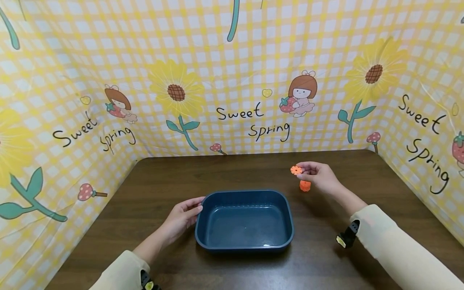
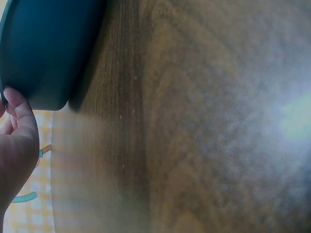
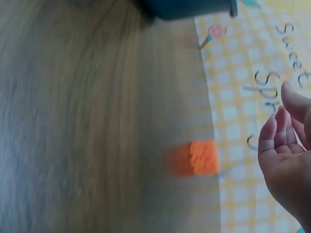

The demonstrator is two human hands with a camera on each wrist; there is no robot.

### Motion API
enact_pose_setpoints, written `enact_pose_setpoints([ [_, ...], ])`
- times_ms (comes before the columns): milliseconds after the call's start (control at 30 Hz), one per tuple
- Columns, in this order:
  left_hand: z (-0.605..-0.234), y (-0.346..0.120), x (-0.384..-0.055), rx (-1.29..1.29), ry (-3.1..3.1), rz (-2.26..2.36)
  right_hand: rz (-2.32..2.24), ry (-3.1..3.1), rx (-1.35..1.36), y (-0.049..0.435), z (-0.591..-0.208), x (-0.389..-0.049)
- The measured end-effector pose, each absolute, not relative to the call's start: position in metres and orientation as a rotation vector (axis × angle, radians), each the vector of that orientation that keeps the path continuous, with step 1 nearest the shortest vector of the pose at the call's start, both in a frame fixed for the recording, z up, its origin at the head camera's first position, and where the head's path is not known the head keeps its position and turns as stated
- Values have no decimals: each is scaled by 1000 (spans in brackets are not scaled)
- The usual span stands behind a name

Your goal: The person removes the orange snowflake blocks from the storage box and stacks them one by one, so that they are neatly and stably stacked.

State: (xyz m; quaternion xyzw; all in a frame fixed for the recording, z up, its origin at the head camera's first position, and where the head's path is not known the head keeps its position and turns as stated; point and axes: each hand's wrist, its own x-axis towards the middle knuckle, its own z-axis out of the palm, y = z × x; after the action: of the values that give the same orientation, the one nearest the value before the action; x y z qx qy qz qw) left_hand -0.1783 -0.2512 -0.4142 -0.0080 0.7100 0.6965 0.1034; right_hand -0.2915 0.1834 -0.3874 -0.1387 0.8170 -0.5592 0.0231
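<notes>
A dark blue rectangular plastic basin (image 1: 244,250) stands on the wooden table, its inside bare. At its left rim, near the far corner, my left hand (image 1: 181,217) grips the edge between thumb and fingers. The left wrist view shows the thumb against the basin's outer wall (image 2: 48,58). To the right of the basin, my right hand (image 1: 320,177) pinches an orange notched, flower-like disc (image 1: 296,170) in its fingertips, raised above the table. Just below it, a short stack of orange notched discs (image 1: 305,186) stands on the table; the right wrist view also shows this stack (image 3: 204,157).
The dark brown wooden table (image 1: 217,173) ends at the back against a yellow checked cloth (image 1: 239,60), which also hangs along both sides. A black wrist camera (image 1: 349,234) sits on the right sleeve, and another (image 1: 148,282) on the left.
</notes>
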Motion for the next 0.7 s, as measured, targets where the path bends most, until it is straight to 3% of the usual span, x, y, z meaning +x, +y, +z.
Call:
enact_pose_setpoints([
  [700, -413, -250, -178, -57, 2093, 2059, -1643, 2536, -388, 223, -421, -307],
])
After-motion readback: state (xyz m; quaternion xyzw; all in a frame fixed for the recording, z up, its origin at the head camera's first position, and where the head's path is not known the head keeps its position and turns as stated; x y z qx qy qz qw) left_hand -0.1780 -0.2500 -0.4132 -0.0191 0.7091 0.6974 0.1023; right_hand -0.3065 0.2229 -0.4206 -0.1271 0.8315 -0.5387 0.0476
